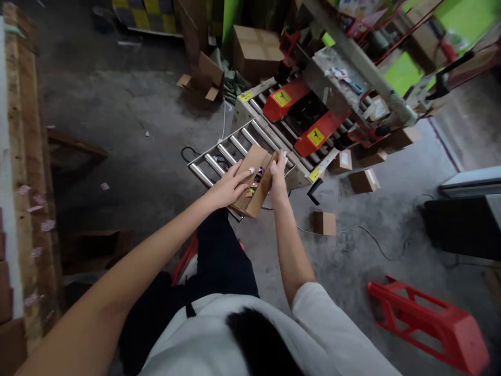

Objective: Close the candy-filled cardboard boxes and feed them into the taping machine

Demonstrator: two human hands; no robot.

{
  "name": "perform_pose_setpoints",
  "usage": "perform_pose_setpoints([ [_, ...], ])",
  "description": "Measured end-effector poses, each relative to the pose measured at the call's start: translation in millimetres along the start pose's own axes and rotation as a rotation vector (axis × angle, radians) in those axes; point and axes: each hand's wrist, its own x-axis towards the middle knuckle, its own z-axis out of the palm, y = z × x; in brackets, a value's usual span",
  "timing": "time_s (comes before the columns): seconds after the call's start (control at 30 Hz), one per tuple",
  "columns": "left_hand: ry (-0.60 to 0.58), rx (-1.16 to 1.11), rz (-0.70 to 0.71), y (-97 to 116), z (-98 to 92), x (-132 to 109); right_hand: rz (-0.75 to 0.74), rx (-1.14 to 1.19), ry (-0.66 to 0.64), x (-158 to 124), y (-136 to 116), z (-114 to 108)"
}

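A small brown cardboard box (pixel 256 201) rests at the near end of a roller conveyor (pixel 223 154), its top flaps partly raised and colourful items showing inside. My left hand (pixel 230 185) lies flat on the left flap with fingers stretched out. My right hand (pixel 277 175) presses against the right flap, fingers together along its edge.
The conveyor leads into a red and grey carton-sealing machine (pixel 309 112). Small sealed boxes (pixel 324 223) lie on the concrete floor to the right. A red plastic stool (pixel 430 321) lies tipped at lower right. Larger cartons (pixel 254 49) stand behind. Wooden pallets (pixel 23 156) line the left.
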Motion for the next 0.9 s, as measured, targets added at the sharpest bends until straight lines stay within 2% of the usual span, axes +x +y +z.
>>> perform_pose_setpoints([
  [0.1, -0.033, -0.05, -0.02, -3, 1.5, 2, -0.194, -0.192, -0.101, -48, -20, 4],
  [0.17, -0.044, -0.175, -0.042, -8, 1.5, 5, -0.293, -0.291, -0.172, -74, -33, 4],
  [0.2, -0.024, -0.26, -0.066, -12, 1.1, 6, -0.315, -0.327, -0.193, -79, -36, 3],
  [0.27, 0.102, -0.445, -0.159, -20, -0.4, 2, -0.316, -0.382, -0.205, -73, -35, 0],
  [0.33, 0.299, -0.581, -0.289, -27, -1.5, -10, -0.295, -0.423, -0.218, -43, -26, -5],
  [0.4, 0.444, -0.623, -0.411, -31, -0.6, -32, -0.252, -0.448, -0.213, 6, -12, -17],
  [0.5, 0.481, -0.594, -0.544, -25, 5.3, -83, -0.134, -0.434, -0.148, 88, 4, -51],
  [0.57, 0.469, -0.562, -0.611, -9, 9.7, -127, -0.035, -0.383, -0.084, 129, 8, -73],
  [0.63, 0.505, -0.512, -0.64, 14, 11.2, -176, 0.056, -0.341, 0.015, 151, 9, -74],
  [0.67, 0.549, -0.469, -0.636, 27, 9.9, -201, 0.099, -0.31, 0.144, 155, 7, -63],
  [0.7, 0.609, -0.406, -0.624, 40, 7.0, -226, 0.067, -0.236, 0.288, 152, 3, -42],
  [0.77, 0.785, -0.199, -0.601, 67, -2.8, -277, -0.231, -0.041, 0.247, 120, -17, 17],
  [0.8, 0.909, -0.063, -0.6, 82, -9.1, -303, -0.386, 0.044, 0.144, 89, -34, 47],
  [0.83, 1.04, 0.069, -0.609, 97, -15.8, -329, -0.524, 0.156, -0.014, 48, -55, 74],
  [0.87, 1.156, 0.175, -0.623, 113, -23.1, -354, -0.636, 0.254, -0.237, 0, -80, 94],
  [0.9, 1.244, 0.239, -0.639, 127, -31.0, -378, -0.695, 0.371, -0.366, -51, -108, 107],
])
